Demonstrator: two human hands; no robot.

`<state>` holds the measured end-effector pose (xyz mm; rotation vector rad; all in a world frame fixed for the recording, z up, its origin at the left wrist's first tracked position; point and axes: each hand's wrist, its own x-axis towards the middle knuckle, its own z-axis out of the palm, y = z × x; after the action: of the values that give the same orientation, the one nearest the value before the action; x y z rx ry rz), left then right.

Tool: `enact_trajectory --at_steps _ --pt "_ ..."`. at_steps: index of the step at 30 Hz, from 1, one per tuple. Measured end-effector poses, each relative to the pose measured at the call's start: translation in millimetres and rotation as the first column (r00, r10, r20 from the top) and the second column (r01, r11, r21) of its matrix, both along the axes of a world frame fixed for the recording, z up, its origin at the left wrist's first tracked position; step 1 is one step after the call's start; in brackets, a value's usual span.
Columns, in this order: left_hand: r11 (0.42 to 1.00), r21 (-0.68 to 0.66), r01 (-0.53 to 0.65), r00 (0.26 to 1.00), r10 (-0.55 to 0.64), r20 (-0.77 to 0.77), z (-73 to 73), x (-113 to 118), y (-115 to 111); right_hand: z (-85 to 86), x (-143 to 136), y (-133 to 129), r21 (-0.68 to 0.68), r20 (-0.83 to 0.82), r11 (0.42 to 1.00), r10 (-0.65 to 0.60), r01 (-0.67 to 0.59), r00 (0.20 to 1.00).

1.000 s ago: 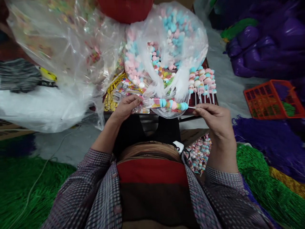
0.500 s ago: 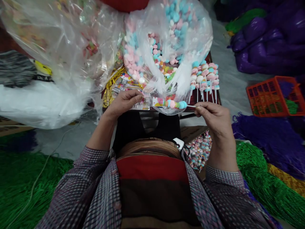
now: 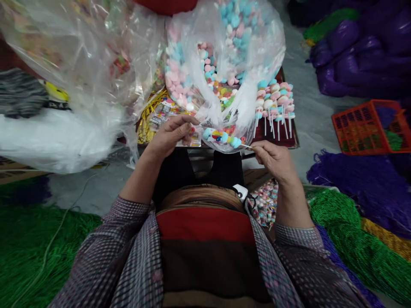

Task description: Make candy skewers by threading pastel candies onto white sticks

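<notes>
Right hand [image 3: 272, 160], near the middle of the frame, has thumb and fingers pinched together on the white stick of a candy skewer [image 3: 236, 142], which slants across the centre, coloured print showing along its left part. Left hand [image 3: 171, 134] is half curled left of the skewer, thumb and fingertips close together; whether they grip anything I cannot tell. Behind, at upper centre, sits a clear plastic bag [image 3: 213, 102] of pink, blue and white sweets. More candy sticks [image 3: 278, 98] lie right of it, gold ties [image 3: 144, 126] left.
</notes>
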<state>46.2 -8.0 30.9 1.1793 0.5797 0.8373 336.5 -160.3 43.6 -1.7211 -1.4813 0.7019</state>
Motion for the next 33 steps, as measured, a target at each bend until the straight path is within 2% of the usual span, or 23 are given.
enact_trajectory --at_steps 2,5,9,13,17,21,25,29,33 --pt "0.998 -0.070 -0.009 0.993 0.017 0.114 1.3 5 -2 -4.3 -4 0 0.000 -0.053 1.000 -0.013 0.013 0.999" --pt "0.983 -0.184 0.006 0.963 0.044 0.265 10.6 14 -8 -11.1 -13 2 -0.003 -0.150 0.999 -0.049 0.049 0.987" --pt "0.972 -0.235 -0.024 0.923 0.112 0.369 21.3 26 -19 -20.4 -31 3 -0.006 -0.273 0.996 -0.087 0.089 0.958" --pt "0.972 -0.206 -0.116 0.907 0.188 0.377 19.0 35 -26 -26.3 -48 3 -0.008 -0.359 0.995 -0.097 0.101 0.928" --pt "0.977 -0.150 -0.149 0.910 0.195 0.365 13.1 41 -26 -27.7 -59 2 -0.015 -0.441 0.999 -0.047 0.045 0.896" --pt "0.958 -0.230 -0.170 0.882 0.252 0.399 11.4 46 -26 -29.5 -73 1 -0.058 -0.508 0.998 -0.028 -0.002 0.861" --pt "0.924 -0.330 -0.194 0.906 0.298 0.301 11.8 52 -31 -39.8 -94 1 -0.109 -0.595 0.994 -0.086 0.026 0.799" --pt "0.925 -0.343 -0.164 0.922 0.268 0.280 6.4 58 -39 -52.4 -110 1 -0.136 -0.664 0.991 -0.081 -0.013 0.743" --pt "0.952 -0.292 -0.089 0.941 0.177 0.289 -0.8 56 -43 -54.7 -112 2 -0.136 -0.690 0.990 -0.071 -0.033 0.720"
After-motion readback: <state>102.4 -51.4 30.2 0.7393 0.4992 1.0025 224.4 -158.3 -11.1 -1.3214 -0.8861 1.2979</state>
